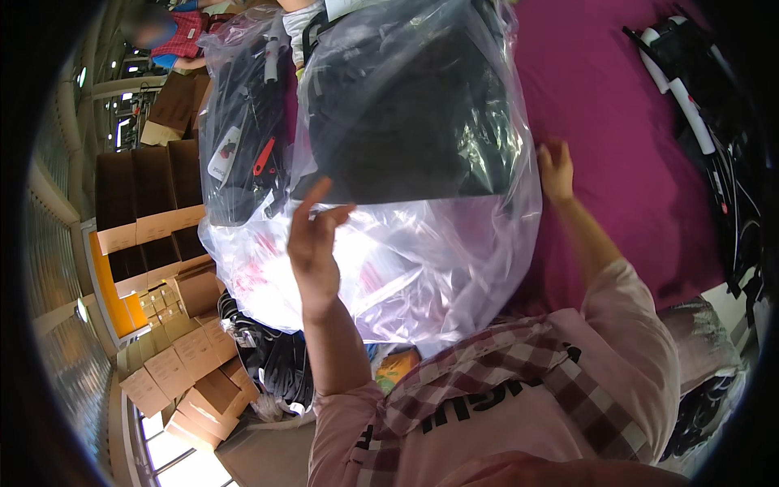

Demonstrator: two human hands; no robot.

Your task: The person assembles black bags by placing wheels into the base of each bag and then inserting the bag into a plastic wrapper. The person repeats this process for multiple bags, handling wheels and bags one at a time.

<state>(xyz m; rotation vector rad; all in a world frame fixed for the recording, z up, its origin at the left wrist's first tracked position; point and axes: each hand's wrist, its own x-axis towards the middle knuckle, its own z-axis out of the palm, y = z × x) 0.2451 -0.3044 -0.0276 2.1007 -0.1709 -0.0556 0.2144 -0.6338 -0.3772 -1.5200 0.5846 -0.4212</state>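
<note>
A large clear plastic bag [422,268] lies in front of me, with a broad black panel [398,122] inside it. My left hand [315,247] is over the bag by the panel's near left corner; its fingers are apart and bent a little. At the bag's right edge, my right hand [556,172] has its fingers curled against the plastic. Left of the panel, under clear plastic, are dark parts with a white piece [225,154] and a red handle-like piece [264,157].
Purple cloth [608,122] covers the table. More black and white parts [690,114] lie along its far right. Brown cartons [150,195] are stacked at left, above a bundle of black items [276,365]. Another person in a red checked garment [180,36] is at the upper left.
</note>
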